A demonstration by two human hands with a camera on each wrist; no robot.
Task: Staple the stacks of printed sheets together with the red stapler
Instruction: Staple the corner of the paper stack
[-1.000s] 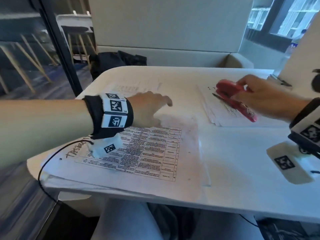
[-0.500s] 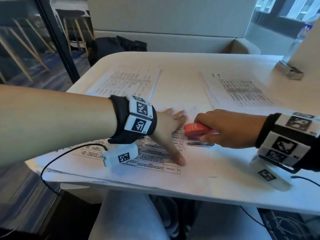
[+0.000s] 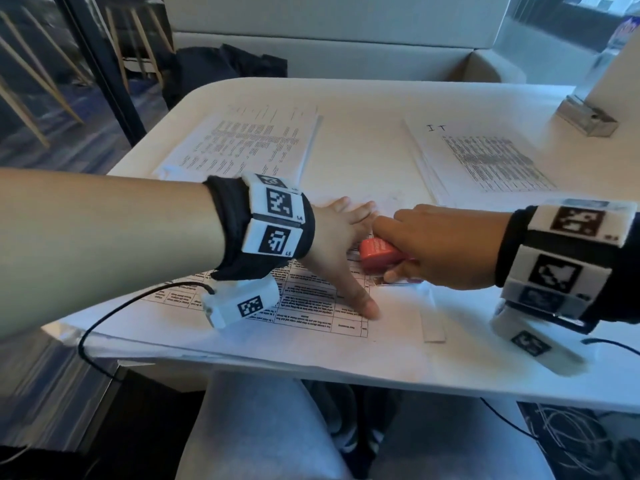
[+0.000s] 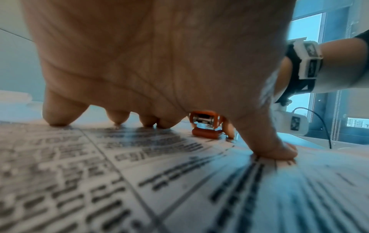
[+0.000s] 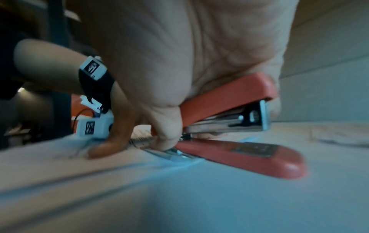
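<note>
A stack of printed sheets (image 3: 311,306) lies at the table's front edge. My left hand (image 3: 346,251) presses on it with fingers spread, fingertips (image 4: 58,121) and thumb (image 3: 367,308) down on the paper. My right hand (image 3: 440,244) grips the red stapler (image 3: 379,252) just right of the left hand, at the stack's right edge. In the right wrist view the stapler (image 5: 229,100) has its top arm lifted off its base, and no paper shows between them. The left wrist view shows the stapler's hinge end (image 4: 205,126). Two more printed stacks lie at the far left (image 3: 249,143) and far right (image 3: 485,161).
A metal bracket (image 3: 585,119) stands at the table's far right corner. A pale bench (image 3: 329,46) with a black bag (image 3: 225,71) runs behind the table. A white strip (image 3: 433,325) lies on the table near my right wrist. Black cables hang off both wrists.
My right hand has carried the stapler from the far right stack down to the near stack, beside my left hand. The left hand has spread out on the sheets.
</note>
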